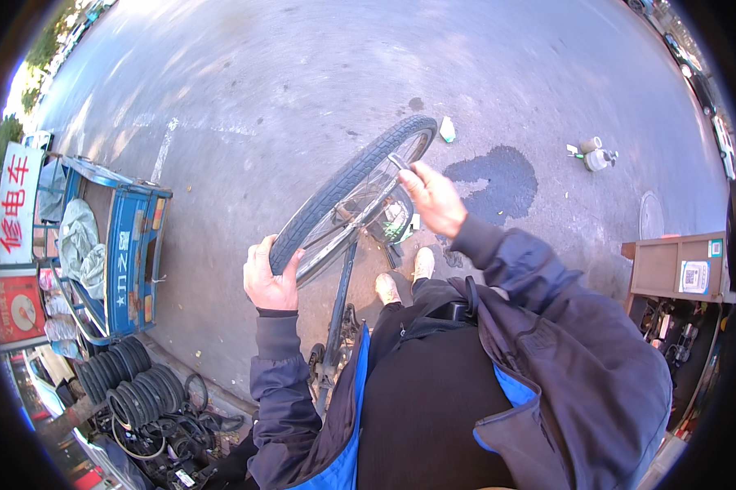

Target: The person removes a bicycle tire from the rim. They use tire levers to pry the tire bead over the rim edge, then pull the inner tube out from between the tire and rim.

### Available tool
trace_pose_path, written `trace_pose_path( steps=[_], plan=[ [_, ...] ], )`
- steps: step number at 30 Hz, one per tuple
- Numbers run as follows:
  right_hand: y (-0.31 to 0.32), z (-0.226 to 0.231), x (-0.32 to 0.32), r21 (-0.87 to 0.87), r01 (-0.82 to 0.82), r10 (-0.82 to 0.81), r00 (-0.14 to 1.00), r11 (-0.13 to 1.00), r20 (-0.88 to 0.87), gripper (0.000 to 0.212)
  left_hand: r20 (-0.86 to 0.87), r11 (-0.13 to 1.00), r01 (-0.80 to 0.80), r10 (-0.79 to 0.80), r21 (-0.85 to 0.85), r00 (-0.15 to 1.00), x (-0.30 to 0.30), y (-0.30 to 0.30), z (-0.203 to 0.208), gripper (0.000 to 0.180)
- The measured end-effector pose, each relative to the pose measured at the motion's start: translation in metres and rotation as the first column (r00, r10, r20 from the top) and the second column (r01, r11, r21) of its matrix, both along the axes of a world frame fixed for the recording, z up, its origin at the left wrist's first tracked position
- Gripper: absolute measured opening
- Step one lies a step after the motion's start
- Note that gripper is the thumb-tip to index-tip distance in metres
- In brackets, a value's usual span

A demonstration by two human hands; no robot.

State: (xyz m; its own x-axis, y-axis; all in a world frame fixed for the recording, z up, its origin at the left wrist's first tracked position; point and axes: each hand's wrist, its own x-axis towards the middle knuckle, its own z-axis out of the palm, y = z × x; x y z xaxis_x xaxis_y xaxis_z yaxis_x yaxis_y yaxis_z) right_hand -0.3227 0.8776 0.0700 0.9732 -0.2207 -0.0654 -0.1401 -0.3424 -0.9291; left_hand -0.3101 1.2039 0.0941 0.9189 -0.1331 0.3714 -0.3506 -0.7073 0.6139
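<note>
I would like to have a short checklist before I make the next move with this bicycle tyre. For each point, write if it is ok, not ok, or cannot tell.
1. Left hand has a grip on the tyre: ok, thumb and fingers lie on opposite sides of it.
2. Right hand holds the small grey tool: ok, its end sticks out past the fingers.
3. Tool touches the tyre: cannot tell from this angle.
4. Tyre seated all round: cannot tell, the left hand covers part of it.
5. Shoes apart from the tyre: ok.
6. White container away from the tyre: ok, off to the right.
</note>
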Motion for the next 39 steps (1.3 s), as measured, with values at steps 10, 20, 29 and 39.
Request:
trace_pose_path(
  steps=[10, 20, 29, 39],
  plan=[
    [0.029, -0.053, -0.003, 0.85, 0.096, 0.167, 0.963, 0.517, -0.211, 0.061, -0.051, 0.998, 0.014, -0.018, -0.068, 0.999, -0.002, 0.01, -0.006, 0.045],
    [-0.087, 0.025, 0.006, -0.199, -0.083, 0.05, 0.985, 0.976, -0.164, 0.036, -0.096, 0.984, 0.021, -0.039, -0.178, 0.995, -0.006, 0.026, -0.019, 0.043],
    [-0.129, 0.078, 0.088, -0.441, -0.547, 0.356, 0.821, 0.712, -0.446, 0.044, -0.081, 0.986, 0.028, -0.042, -0.165, 0.996, -0.008, 0.022, -0.014, 0.04],
    [-0.125, 0.066, 0.109, -0.37, -0.603, 0.403, 0.773, 0.707, -0.491, 0.044, -0.086, 0.987, -0.02, 0.007, -0.157, 0.996, -0.005, 0.021, -0.017, 0.045]
  ],
)
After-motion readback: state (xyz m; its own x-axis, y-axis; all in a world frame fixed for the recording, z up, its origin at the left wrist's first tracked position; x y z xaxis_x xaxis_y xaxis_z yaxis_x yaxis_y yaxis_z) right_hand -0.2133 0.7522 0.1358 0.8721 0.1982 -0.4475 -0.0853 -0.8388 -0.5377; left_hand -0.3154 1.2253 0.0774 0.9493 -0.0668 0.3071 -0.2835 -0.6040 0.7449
